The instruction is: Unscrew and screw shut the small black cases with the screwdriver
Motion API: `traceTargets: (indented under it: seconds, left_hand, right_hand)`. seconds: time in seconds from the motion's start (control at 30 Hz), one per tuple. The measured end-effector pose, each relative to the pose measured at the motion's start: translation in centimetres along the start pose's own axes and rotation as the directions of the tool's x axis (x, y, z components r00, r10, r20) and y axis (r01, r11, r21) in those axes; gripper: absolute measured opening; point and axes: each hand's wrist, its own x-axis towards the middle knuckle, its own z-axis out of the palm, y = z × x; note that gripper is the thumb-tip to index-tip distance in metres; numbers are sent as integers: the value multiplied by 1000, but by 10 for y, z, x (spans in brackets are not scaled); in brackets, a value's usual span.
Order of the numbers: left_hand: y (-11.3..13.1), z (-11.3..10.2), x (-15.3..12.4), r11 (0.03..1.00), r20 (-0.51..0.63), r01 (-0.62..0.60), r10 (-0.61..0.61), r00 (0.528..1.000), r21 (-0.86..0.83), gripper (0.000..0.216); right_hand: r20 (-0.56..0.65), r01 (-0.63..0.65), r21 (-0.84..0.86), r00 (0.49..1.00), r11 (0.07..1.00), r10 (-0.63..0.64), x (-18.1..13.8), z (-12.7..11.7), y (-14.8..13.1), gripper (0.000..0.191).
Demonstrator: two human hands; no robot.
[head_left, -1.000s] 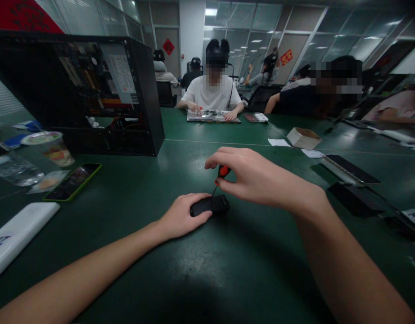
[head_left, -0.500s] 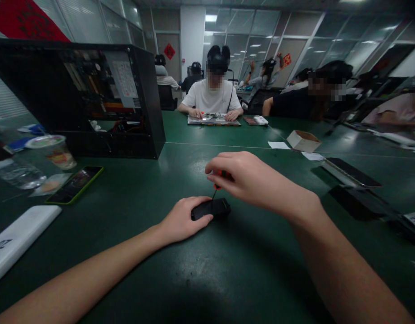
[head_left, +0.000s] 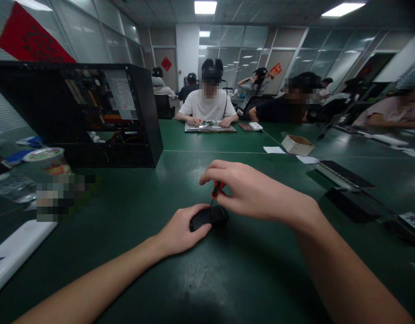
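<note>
My left hand [head_left: 180,228] rests on the green table and grips a small black device [head_left: 202,219] between thumb and fingers. The device lies flat, and a thin bright green line marks its right part; its exact kind I cannot make out. Above it, my right hand [head_left: 248,186] holds a screwdriver [head_left: 217,187] with a red and black handle. The thin shaft points down, nearly upright, and its end meets the top of the device. Whether the tip sits in a screw is too small to tell.
An open black computer case [head_left: 143,112] stands at the left. Near it are a lidded cup [head_left: 48,157], a plastic bottle [head_left: 15,186] and a white bar-shaped thing [head_left: 21,252]. A small cardboard box [head_left: 298,145] and dark devices [head_left: 345,174] lie right. Across sits a person in white [head_left: 207,105].
The view has tilted up slightly, so the table appears lower. My right fingers have shifted and spread around the screwdriver handle. My left hand keeps its hold on the black device.
</note>
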Motion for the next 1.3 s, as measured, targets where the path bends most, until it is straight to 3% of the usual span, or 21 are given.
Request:
traceTargets:
  seconds: [0.2, 0.37, 0.53, 0.63, 0.77, 1.0, 1.17, 1.3]
  left_hand:
    - [-2, -3, -2, 1000, 52, -22, 22, 998, -7, 47]
    - [-7, -1, -5, 979, 81, -176, 185, 979, -105, 73]
    - [-13, 4, -6, 953, 81, -230, 250, 965, -199, 88]
    - [-12, 4, -4, 947, 85, -210, 236, 968, -243, 83]
    - [-11, 2, -3, 957, 86, -179, 204, 975, -230, 78]
    - [-2, 6, -4, 985, 57, -59, 69, 996, -162, 75]
    - [7, 5, -5, 992, 41, -45, 50, 998, -117, 71]
    - [4, 4, -5, 984, 12, 2, 0, 1000, -179, 62]
  right_hand:
    - [-21, -45, -75, 999, 996, 43, 0, -3, -2, 18]
    - [27, 38, 19, 999, 999, -38, -4, -9, 1, 33]
    - [6, -15, -59, 1000, 998, 16, -3, -10, 0, 17]
    - [-13, -40, -85, 999, 996, 39, 0, -7, 1, 17]
    - [53, 49, 5, 997, 999, -49, -4, -9, 1, 29]
    - [16, -17, -49, 1000, 999, 17, -1, -8, -1, 17]
    - [53, 85, 42, 995, 995, -87, -1, -7, -1, 30]
    - [27, 48, 11, 998, 999, -48, -2, -7, 0, 17]
